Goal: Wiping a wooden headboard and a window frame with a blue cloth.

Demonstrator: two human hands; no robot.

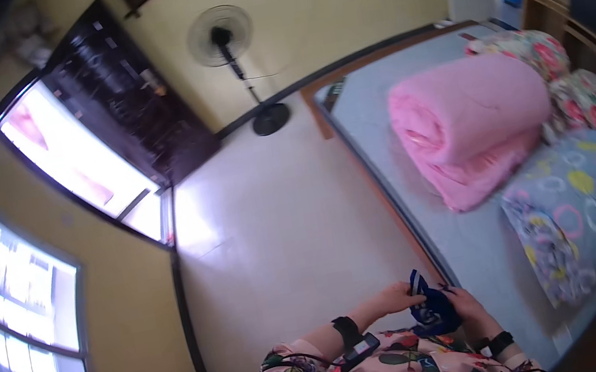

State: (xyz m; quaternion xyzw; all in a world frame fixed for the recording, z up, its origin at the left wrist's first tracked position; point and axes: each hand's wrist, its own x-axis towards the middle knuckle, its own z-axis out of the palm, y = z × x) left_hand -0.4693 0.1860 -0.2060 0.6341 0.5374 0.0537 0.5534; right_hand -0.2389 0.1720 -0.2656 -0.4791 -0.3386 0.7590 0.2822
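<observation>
Between my two hands hangs a small dark blue cloth (pixel 436 308) with lighter marks on it. My left hand (pixel 398 297) pinches its left edge, near a striped corner that sticks up. On the other side, my right hand (pixel 465 304) grips the right edge. The cloth is bunched, so its full shape is hidden. Both hands are in front of my floral garment, close to the near side of the bed (pixel 450 237). A black strap circles each wrist.
On the bed lie a rolled pink blanket (pixel 475 107), a grey patterned pillow (pixel 581 196) and floral pillows (pixel 588 102). A pedestal fan (pixel 271 119) stands by the far wall. At left are an open dark door (pixel 131 90) and a window (pixel 30 293). Pale floor (pixel 280 219) lies between.
</observation>
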